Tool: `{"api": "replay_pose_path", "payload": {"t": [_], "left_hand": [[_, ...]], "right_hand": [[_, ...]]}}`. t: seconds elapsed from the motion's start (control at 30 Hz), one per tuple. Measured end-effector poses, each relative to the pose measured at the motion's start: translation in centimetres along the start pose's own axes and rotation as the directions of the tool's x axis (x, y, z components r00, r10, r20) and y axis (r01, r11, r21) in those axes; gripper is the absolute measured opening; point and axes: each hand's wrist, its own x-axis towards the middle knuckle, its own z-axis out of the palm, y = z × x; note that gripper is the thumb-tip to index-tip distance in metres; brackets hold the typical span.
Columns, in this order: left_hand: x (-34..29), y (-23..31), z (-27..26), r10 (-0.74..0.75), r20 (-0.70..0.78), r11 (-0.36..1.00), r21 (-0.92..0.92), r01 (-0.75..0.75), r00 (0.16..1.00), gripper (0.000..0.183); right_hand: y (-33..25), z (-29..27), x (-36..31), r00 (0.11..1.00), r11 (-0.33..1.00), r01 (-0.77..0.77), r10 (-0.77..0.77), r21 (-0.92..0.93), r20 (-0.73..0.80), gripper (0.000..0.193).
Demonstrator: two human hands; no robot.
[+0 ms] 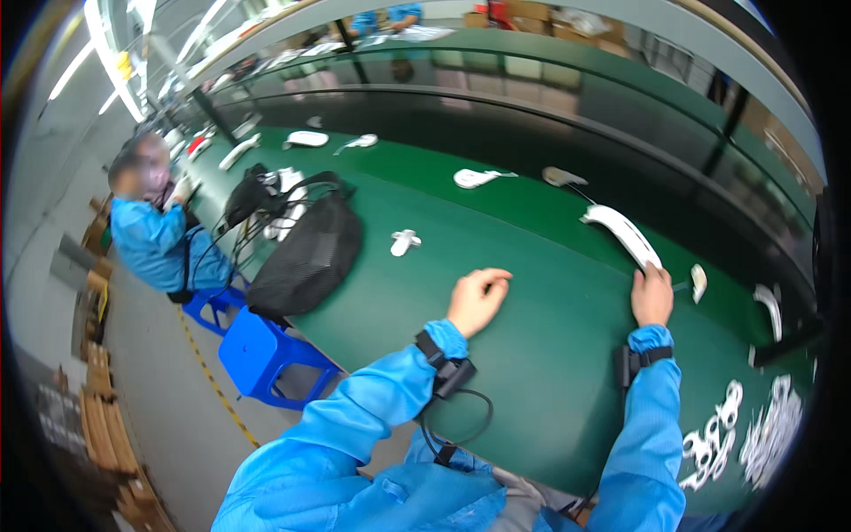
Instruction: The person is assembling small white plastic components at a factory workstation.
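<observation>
My right hand (652, 297) grips the near end of a long, curved white plastic piece (620, 229), which lies along the far part of the green table. Over the middle of the table is my left hand (477, 301), loosely bent, with finger and thumb apart and nothing visible between them. A small white cross-shaped part (405, 242) lies to the left of that hand. Just right of my right hand is a small cream-coloured part (698, 284). Beyond both hands lie a white oval part with a thin tail (479, 178) and a beige one (563, 176).
A black mesh bag (312, 253) with cables lies on the left of the table (532, 381). White ring-shaped parts (709, 448) and a pile of thin white pieces (773, 439) are at the near right. Blue stools (266, 355) and a seated person (155, 230) are at left.
</observation>
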Motion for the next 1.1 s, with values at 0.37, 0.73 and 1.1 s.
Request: {"api": "replay_pose_path", "payload": {"t": [0.37,0.73,1.1], "left_hand": [[1.7,0.2,-0.3,0.138,0.012,0.983,0.116,-0.139,0.990,0.016],[2.7,-3.9,-3.7,0.156,0.154,0.987,0.011,-0.160,0.976,0.016],[2.7,-3.1,-5.5,0.165,0.174,0.975,0.118,-0.187,0.971,0.017]], "right_hand": [[9.9,-11.2,-8.4,0.987,0.988,-0.124,0.132,-0.089,0.093,0.056],[15.5,-12.3,-17.2,0.934,0.942,-0.328,0.334,0.068,-0.126,0.022],[15.6,-16.7,-18.9,0.845,0.871,-0.482,0.490,0.094,-0.213,0.041]]}}
